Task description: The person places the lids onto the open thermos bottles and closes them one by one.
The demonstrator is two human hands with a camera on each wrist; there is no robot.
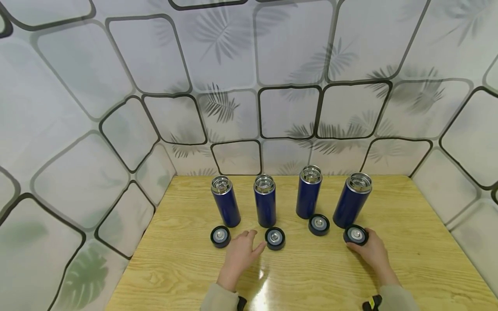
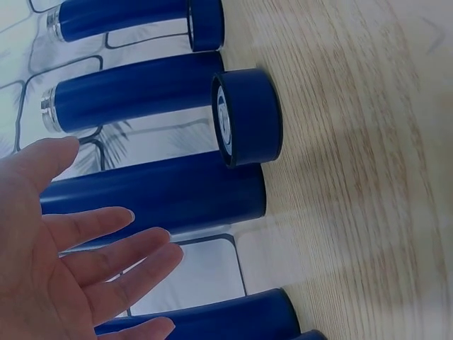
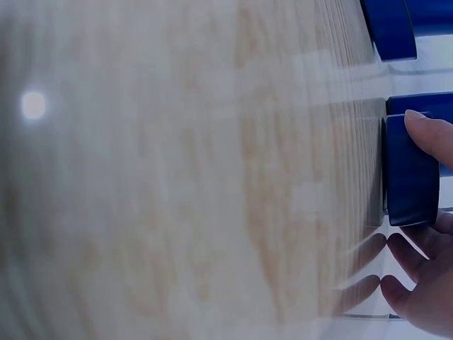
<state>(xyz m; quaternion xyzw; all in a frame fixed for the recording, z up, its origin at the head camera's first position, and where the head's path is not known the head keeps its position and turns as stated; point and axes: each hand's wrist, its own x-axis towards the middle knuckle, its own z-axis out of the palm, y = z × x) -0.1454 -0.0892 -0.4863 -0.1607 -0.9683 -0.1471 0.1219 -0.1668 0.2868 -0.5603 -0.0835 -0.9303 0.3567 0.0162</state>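
Four blue bottles without lids stand in a row: far left, second, third and far right. In front of each lies a round lid, inner side up: and the rightmost lid. My right hand grips the rightmost lid between thumb and fingers, also seen in the right wrist view, where the thumb is on the lid. My left hand, fingers spread and holding nothing, hovers between the two left lids; its palm shows in the left wrist view.
The wooden table meets a patterned wall covering behind the bottles and at both sides. A bright reflection lies on the table near my left sleeve. A dark band with a yellow mark is at my right wrist.
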